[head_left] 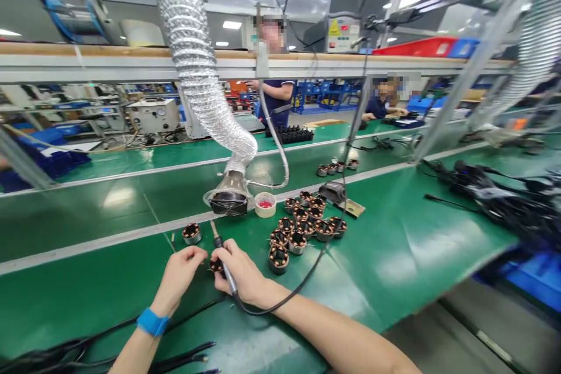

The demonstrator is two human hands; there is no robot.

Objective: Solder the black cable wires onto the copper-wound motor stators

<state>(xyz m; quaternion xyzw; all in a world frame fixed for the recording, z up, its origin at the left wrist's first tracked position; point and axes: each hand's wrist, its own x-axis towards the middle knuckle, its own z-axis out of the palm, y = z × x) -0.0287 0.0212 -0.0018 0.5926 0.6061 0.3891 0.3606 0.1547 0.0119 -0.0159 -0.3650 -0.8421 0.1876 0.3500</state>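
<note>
Close quarters, with little room for a slip

The right hand [241, 274] is curled closed around a soldering iron [229, 279], with its fingertips also at a small copper-wound ring [216, 266]. The left hand [182, 274] has its thumb and fingers drawn almost together just beside that ring; whether they grip a fine wire or nothing, I cannot tell. The ring sits between the two hands, partly hidden by the fingers and the iron.

The likeliest trouble, as I judge it, comes from one hand managing two things. The tip points away from the fingers, but a roll of the wrist to turn the ring could swing it towards the left hand or the nearby loose ring [191, 234] — a burn or scorched winding, if the iron is hot. Nothing here shows whether it is.

The cord [302, 289] is a second hazard: it loops across the right forearm and passes by the cluster of wound rings [297, 242], so a sharp pull could tug the handle or knock one over. Reaching forward carelessly might also bump the fume hood [229, 201] or tip the white tub [265, 205] — spilling its red contents.
</note>
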